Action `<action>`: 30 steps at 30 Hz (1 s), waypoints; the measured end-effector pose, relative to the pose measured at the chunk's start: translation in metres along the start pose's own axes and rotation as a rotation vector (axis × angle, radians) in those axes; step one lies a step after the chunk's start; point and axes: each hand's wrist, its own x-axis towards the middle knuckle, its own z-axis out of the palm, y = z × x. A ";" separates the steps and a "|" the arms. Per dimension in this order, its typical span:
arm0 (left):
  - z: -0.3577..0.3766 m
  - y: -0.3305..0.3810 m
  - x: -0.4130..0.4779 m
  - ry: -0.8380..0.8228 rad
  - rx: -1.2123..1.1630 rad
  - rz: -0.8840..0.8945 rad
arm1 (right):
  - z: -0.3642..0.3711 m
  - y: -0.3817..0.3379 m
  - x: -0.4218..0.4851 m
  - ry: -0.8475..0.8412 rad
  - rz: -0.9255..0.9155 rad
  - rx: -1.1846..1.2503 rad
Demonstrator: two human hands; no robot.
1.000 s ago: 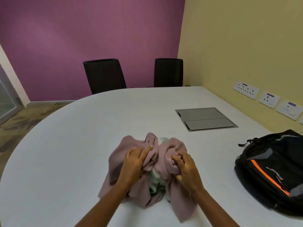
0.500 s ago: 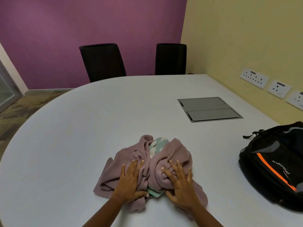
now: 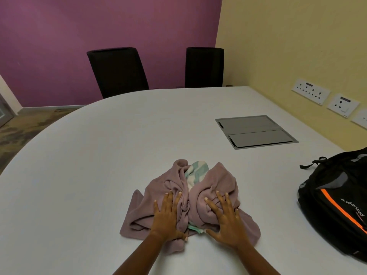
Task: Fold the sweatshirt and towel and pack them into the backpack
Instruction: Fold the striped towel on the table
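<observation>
Unclenched since before; pressing left hand [image 3: 165,219] and right hand [image 3: 226,223], fingers [image 3: 221,201] spread, on crumpled mauve fleece sweatshirt [image 3: 218,179] around mint towel [image 3: 195,172].

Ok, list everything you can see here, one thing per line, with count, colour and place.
sweatshirt: one, mauve, crumpled in a heap on the near middle of the table
towel: one, white and mint green, bundled inside the sweatshirt, showing at the heap's top and near edge
backpack: one, black with an orange stripe, lying on the table at the right edge
table: one, white, rounded, fills the foreground
hatch: one, grey, set flush in the table, right of middle
chairs: two, black, at the far side by the purple wall
wall sockets: three, white, on the yellow wall, the last cut off
left hand: flat on the sweatshirt's left part
right hand: flat on its right part
</observation>
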 end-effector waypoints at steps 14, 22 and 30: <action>-0.015 -0.013 0.064 -0.020 0.014 -0.047 | 0.020 0.024 0.071 -0.044 0.081 0.108; -0.017 -0.020 0.104 -0.085 -0.055 -0.111 | 0.027 0.045 0.126 -0.052 0.076 0.112; -0.024 -0.031 0.158 -0.028 -0.081 -0.134 | 0.032 0.064 0.182 -0.034 0.043 0.155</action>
